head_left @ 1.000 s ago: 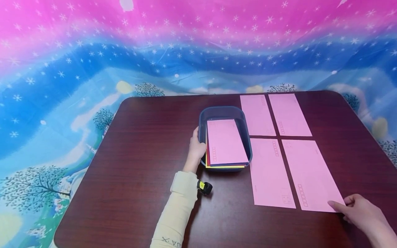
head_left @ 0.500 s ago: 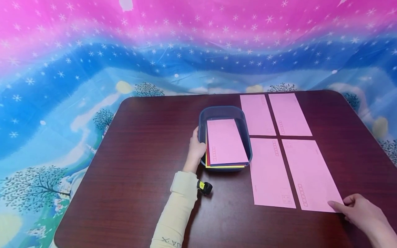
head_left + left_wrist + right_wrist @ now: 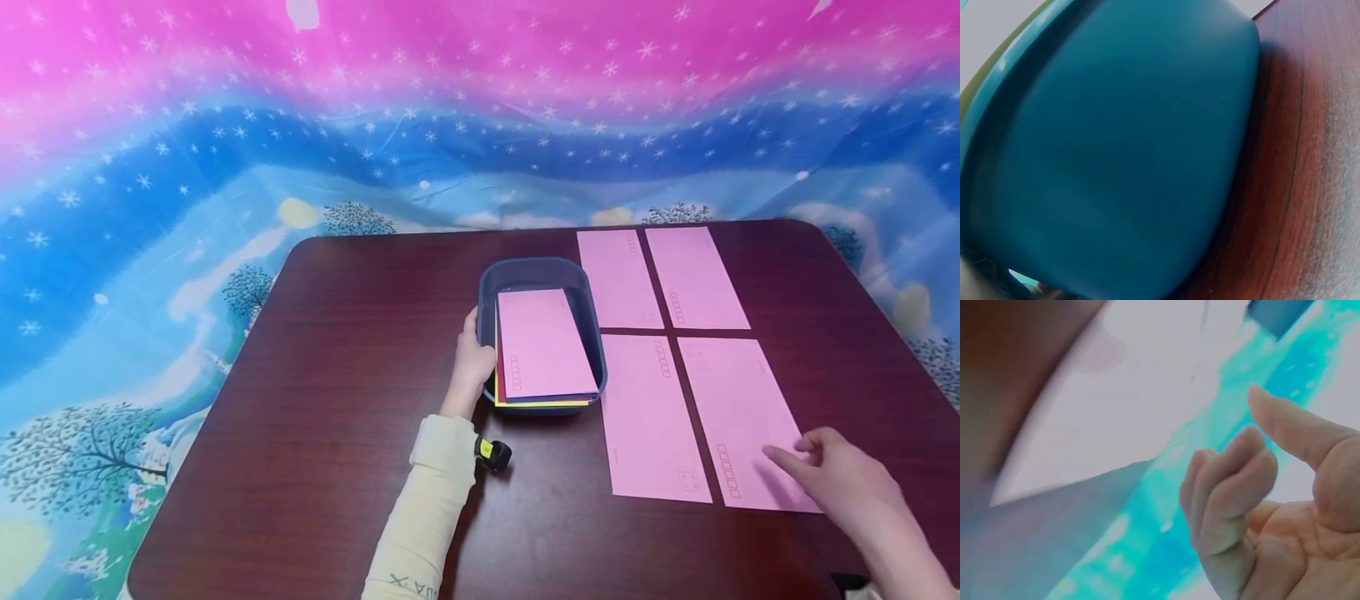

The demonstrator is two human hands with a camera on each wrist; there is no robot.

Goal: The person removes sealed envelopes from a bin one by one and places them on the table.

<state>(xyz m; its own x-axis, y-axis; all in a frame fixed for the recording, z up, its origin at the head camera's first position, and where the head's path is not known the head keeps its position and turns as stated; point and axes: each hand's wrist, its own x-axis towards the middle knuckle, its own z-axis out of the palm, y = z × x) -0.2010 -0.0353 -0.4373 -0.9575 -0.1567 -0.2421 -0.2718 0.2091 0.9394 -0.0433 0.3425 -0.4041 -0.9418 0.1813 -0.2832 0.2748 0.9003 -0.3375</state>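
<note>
A dark blue plastic bin (image 3: 539,272) holds a stack of envelopes, with a pink envelope (image 3: 546,343) on top and yellow, red and blue edges peeking out beneath. My left hand (image 3: 473,367) grips the bin's left side, thumb at the rim; the bin's outer wall (image 3: 1122,144) fills most of the left wrist view. Over the near right pink envelope (image 3: 731,408) hovers my right hand (image 3: 847,479), fingers loosely bent, holding nothing. In the right wrist view its thumb and fingertips are apart.
More pink envelopes lie flat in a grid: near left (image 3: 652,417), far left (image 3: 617,279) and far right (image 3: 696,279). The brown wooden table (image 3: 337,350) has rounded corners. A snowflake-patterned cloth (image 3: 375,125) hangs behind it.
My right hand has let go of the near right envelope's lower corner and moved up and left, above it. The left hand stays on the bin.
</note>
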